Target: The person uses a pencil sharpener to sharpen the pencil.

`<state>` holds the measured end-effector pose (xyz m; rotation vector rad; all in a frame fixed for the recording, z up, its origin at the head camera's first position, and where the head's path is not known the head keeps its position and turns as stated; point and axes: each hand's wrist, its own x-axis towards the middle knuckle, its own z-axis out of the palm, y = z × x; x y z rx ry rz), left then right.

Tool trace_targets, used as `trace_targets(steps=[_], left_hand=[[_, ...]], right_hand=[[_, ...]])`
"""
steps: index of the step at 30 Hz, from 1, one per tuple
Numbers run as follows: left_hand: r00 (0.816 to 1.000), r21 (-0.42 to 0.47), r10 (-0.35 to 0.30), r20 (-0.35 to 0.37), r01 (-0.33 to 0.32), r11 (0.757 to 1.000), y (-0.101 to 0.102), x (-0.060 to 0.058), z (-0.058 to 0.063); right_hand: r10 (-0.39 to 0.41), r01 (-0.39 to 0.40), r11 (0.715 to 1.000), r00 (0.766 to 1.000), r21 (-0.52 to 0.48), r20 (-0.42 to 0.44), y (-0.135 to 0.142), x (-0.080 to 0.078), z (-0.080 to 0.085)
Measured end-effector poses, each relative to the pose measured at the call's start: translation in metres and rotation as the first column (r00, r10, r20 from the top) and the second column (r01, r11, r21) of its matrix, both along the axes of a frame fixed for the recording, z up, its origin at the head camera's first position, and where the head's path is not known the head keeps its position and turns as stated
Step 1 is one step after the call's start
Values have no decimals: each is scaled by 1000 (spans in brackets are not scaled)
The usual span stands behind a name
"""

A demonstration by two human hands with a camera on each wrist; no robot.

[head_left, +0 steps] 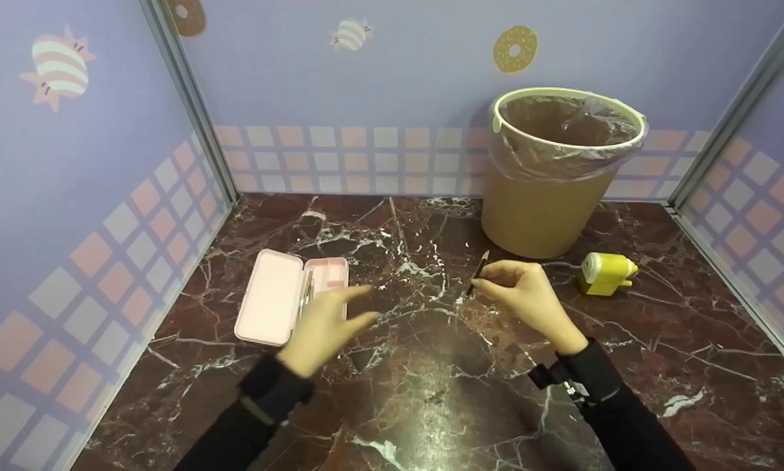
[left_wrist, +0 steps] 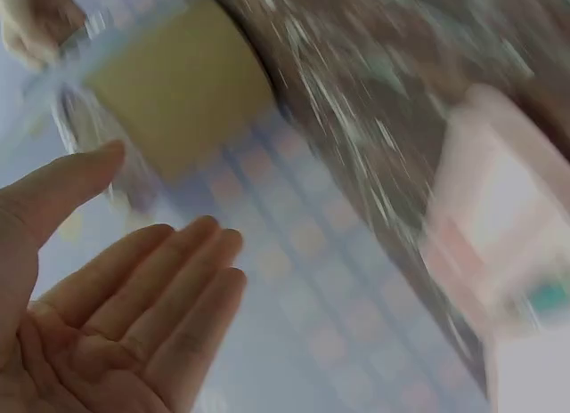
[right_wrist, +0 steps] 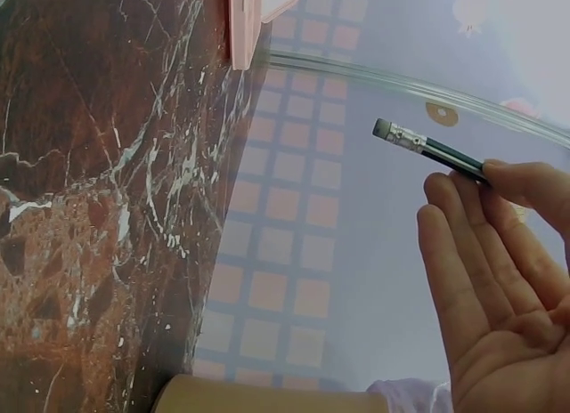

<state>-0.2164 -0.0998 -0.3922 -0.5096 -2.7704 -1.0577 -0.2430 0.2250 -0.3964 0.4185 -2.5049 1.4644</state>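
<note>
Metal-ferruled pencil [head_left: 480, 267] is pinched in the right hand [head_left: 526, 291], right of centre over the glossy, veined worktop [head_left: 418, 366]; boxy yellow device [head_left: 605, 273] sits at right; tapered, film-lined bin [head_left: 536, 209] stands far right; left hand [head_left: 323, 320], fingers extended, partly obscures the open pink case [head_left: 269, 301] at left.

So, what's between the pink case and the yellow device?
From case to device, the head view shows the left hand, tabletop, the right hand pinching a pencil, then more tabletop.
</note>
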Motion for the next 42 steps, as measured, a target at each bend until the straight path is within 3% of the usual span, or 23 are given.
trace_targets(steps=[3,6,15,20,31,37,42], left_hand=[[993,35,-112,35,111,993,29,-7,0],[984,62,-173,33,171,983,52,-15,-4],[977,116,-209,-52,214,970,92,-29,-16],[974,188,-218,-60,225,956,100,-31,-20],[974,232,-202,-106,222,947,105,-30,-25],[971,200,-220,-91,235,951,104,-29,-21],[966,101,-239,-101,249,963,99,-31,-14]], right_hand=[[5,-5,1000,1000,12,-16,-2,1,3],[16,-16,1000,1000,20,-20,-4,3,6],[66,-65,997,998,35,-15,-11,7,10],[66,-66,997,998,34,-13,-12,7,10],[86,-85,996,996,37,-24,-14,7,7],[94,-94,994,995,52,-12,-11,9,7],[115,-115,992,993,45,11,-7,11,8]])
